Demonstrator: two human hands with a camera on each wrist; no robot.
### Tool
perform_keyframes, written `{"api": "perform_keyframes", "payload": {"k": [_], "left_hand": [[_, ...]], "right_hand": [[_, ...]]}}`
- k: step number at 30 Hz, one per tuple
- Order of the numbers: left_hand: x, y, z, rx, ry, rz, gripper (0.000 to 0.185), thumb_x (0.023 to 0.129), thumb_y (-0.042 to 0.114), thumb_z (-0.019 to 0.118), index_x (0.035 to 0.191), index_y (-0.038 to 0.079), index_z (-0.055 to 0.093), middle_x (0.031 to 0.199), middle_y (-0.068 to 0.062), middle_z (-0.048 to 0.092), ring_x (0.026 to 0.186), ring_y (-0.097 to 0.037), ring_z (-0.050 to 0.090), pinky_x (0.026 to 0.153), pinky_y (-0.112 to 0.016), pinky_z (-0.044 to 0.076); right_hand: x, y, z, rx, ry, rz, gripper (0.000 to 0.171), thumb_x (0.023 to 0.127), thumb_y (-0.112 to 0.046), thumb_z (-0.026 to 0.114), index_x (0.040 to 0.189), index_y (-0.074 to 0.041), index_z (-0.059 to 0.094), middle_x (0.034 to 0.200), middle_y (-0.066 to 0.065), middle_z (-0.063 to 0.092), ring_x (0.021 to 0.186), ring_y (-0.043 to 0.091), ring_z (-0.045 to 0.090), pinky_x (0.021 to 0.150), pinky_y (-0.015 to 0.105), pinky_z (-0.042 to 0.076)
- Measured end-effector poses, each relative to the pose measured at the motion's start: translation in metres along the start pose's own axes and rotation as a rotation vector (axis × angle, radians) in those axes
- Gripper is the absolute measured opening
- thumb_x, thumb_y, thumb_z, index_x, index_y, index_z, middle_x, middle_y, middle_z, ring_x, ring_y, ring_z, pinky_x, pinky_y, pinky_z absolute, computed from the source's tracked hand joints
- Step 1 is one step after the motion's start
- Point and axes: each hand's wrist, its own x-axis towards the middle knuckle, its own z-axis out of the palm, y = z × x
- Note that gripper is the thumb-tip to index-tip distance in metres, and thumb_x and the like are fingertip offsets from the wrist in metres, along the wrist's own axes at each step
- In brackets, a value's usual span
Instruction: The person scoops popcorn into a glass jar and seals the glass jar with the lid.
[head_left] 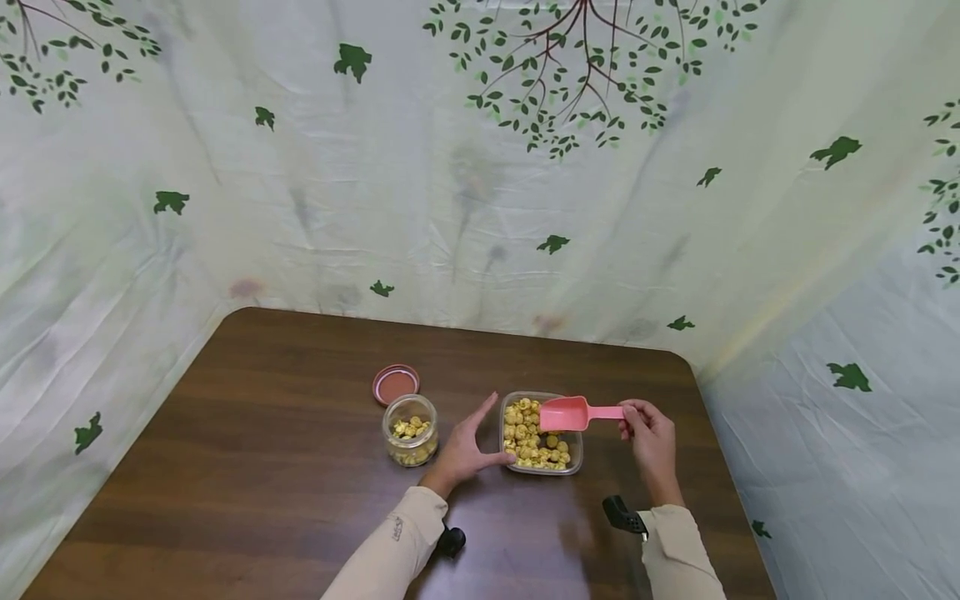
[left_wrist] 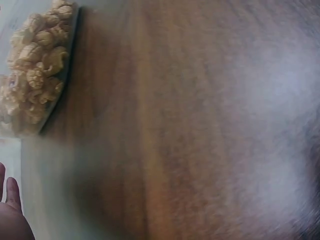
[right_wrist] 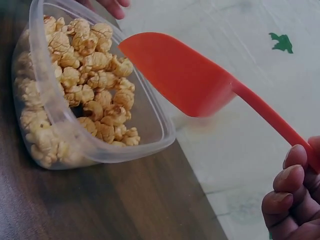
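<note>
My right hand [head_left: 649,433] grips the handle of a pink scoop [head_left: 567,413], its fingers curled round the end. In the right wrist view the scoop [right_wrist: 180,75] looks orange-red, with its bowl over the edge of a clear plastic container [right_wrist: 102,150]. Caramel-coloured popcorn [head_left: 528,433] fills much of that container, with a gap showing near the scoop. Beside the container's left side, my left hand [head_left: 467,450] is spread, thumb tip at the near-left corner and fingers extended. A glass jar [head_left: 409,429] holding more popcorn stands left of this hand.
A red round lid [head_left: 395,384] lies on the brown wooden table [head_left: 262,467] just behind the jar. Pale fabric with printed leaves [head_left: 322,208] hangs beyond the table's back and sides. A dark band with a device [head_left: 624,517] sits at the right wrist.
</note>
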Motion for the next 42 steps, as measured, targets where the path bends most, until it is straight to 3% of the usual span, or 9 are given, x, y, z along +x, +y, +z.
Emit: {"api": "perform_keyframes", "payload": {"k": [4, 7, 11, 14, 24, 33, 42], "left_hand": [[0.000, -0.003, 0.004, -0.019, -0.022, -0.024, 0.109, 0.065, 0.035, 0.089, 0.153, 0.013, 0.027, 0.153, -0.016, 0.032, 0.130, -0.037, 0.044, 0.106, -0.049, 0.036], [0.001, -0.005, 0.007, -0.030, -0.031, -0.001, 0.110, 0.065, 0.032, 0.090, 0.151, 0.003, 0.027, 0.155, -0.017, 0.028, 0.126, -0.039, 0.048, 0.105, -0.047, 0.038], [0.001, -0.008, 0.010, 0.004, -0.046, 0.015, 0.114, 0.062, 0.033, 0.091, 0.150, -0.001, 0.027, 0.155, -0.016, 0.028, 0.134, -0.037, 0.039, 0.108, -0.047, 0.034], [0.002, -0.010, 0.012, 0.025, -0.067, 0.006, 0.118, 0.060, 0.035, 0.092, 0.150, -0.001, 0.026, 0.155, -0.015, 0.027, 0.139, -0.034, 0.032, 0.111, -0.048, 0.029], [0.005, -0.019, 0.018, 0.096, -0.092, -0.041, 0.128, 0.052, 0.037, 0.095, 0.152, 0.004, 0.023, 0.152, -0.019, 0.033, 0.138, -0.033, 0.034, 0.111, -0.045, 0.031], [0.009, -0.019, 0.022, 0.084, -0.100, -0.061, 0.129, 0.052, 0.035, 0.096, 0.153, 0.005, 0.021, 0.149, -0.022, 0.037, 0.135, -0.035, 0.038, 0.110, -0.046, 0.032], [0.012, -0.016, 0.023, 0.029, -0.105, -0.070, 0.128, 0.051, 0.031, 0.096, 0.152, 0.005, 0.023, 0.145, -0.024, 0.039, 0.133, -0.037, 0.039, 0.110, -0.049, 0.031]], "right_hand": [[-0.002, 0.004, -0.002, -0.004, 0.008, 0.000, 0.021, 0.098, -0.010, 0.055, 0.102, 0.010, 0.062, 0.068, 0.001, 0.056, 0.057, 0.009, 0.051, 0.052, 0.023, 0.049], [-0.005, 0.007, -0.003, -0.025, 0.010, -0.009, 0.020, 0.098, -0.008, 0.054, 0.101, 0.010, 0.062, 0.068, 0.002, 0.056, 0.057, 0.009, 0.051, 0.052, 0.022, 0.048], [-0.009, 0.011, -0.005, -0.050, 0.020, -0.002, 0.020, 0.098, -0.009, 0.055, 0.102, 0.009, 0.063, 0.070, 0.003, 0.057, 0.058, 0.009, 0.051, 0.054, 0.022, 0.048], [-0.012, 0.014, -0.006, -0.070, 0.023, 0.008, 0.021, 0.098, -0.011, 0.055, 0.102, 0.007, 0.064, 0.072, 0.005, 0.058, 0.060, 0.010, 0.052, 0.055, 0.023, 0.049], [-0.017, 0.020, -0.003, -0.089, 0.023, -0.017, 0.019, 0.098, -0.009, 0.055, 0.101, 0.007, 0.064, 0.072, 0.007, 0.058, 0.060, 0.010, 0.052, 0.055, 0.026, 0.049], [-0.022, 0.022, -0.003, -0.082, 0.016, 0.013, 0.022, 0.098, -0.011, 0.055, 0.106, 0.008, 0.063, 0.075, 0.014, 0.060, 0.061, 0.012, 0.053, 0.056, 0.024, 0.049], [-0.020, 0.023, -0.007, -0.075, 0.019, 0.070, 0.021, 0.098, -0.010, 0.055, 0.106, 0.008, 0.063, 0.074, 0.009, 0.059, 0.060, 0.012, 0.052, 0.056, 0.024, 0.049]]}}
